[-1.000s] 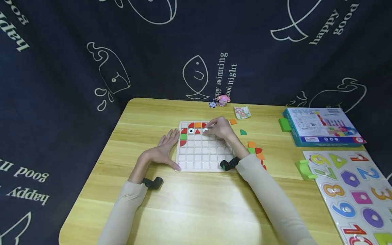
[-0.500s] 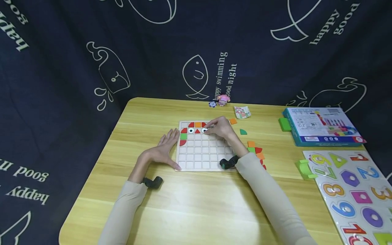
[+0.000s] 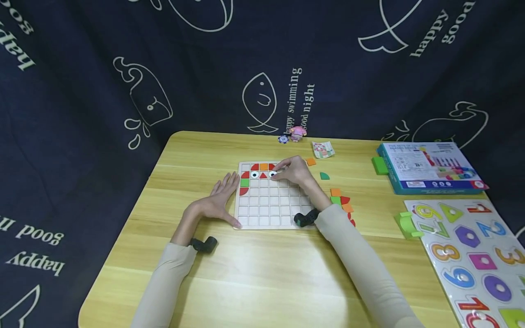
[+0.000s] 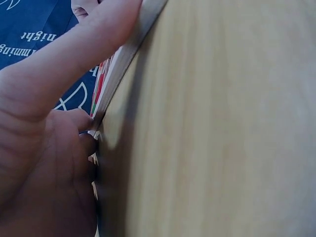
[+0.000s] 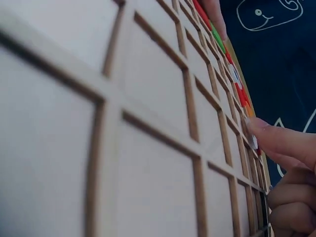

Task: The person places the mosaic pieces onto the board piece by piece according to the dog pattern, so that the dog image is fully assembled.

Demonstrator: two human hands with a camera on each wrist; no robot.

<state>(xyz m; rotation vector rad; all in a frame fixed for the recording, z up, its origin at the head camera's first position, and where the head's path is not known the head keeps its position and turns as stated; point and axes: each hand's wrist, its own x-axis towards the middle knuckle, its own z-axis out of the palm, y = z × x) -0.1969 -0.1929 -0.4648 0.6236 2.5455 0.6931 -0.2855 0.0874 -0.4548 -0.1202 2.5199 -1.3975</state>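
Observation:
A white grid board point(image 3: 264, 212) lies on the table with red, orange and green tiles in its far left cells. My left hand point(image 3: 213, 202) rests with spread fingers along the board's left edge, thumb at the near left corner. My right hand point(image 3: 295, 172) is at the board's far rows. Its thumb and forefinger pinch a white eye tile point(image 3: 272, 174) at its cell, the other fingers curled in. A matching eye tile point(image 3: 254, 175) sits further left, with a red triangle tile point(image 3: 263, 175) between them. In the right wrist view the thumb point(image 5: 261, 126) meets the tile row.
Loose tiles lie right of the board, among them an orange square point(image 3: 335, 192) and a green quarter-round point(image 3: 324, 176). Behind stand a picture card point(image 3: 323, 150) and a pink figurine point(image 3: 297, 133). A blue box point(image 3: 430, 168) and a number puzzle board point(image 3: 467, 237) occupy the right side.
The right fingers have shifted slightly, and more of the eye tile shows between them than a second ago. The left hand stays at the board's edge.

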